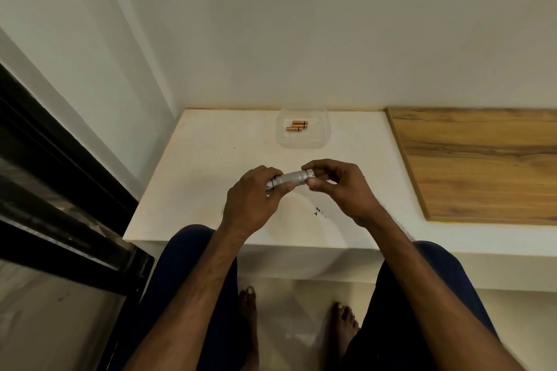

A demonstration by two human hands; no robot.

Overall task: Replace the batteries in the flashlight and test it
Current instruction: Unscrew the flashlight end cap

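Fingers [266,172] of the left hand [251,202] curl round the wider end of the silver flashlight [291,179], steadying it level just above the white bench [196,178]. The right hand [342,190] pinches the end cap [309,173], probably to twist it. Copper-coloured batteries [297,126] lie in a clear tray [324,141] behind, within reach. No writing is legible.

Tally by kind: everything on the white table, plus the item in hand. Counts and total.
Silver knurled metal flashlight: 1
Gold cylindrical batteries, in the tray: 2 that can be told apart
Clear plastic tray: 1
Wood-grain board: 1
Total: 5
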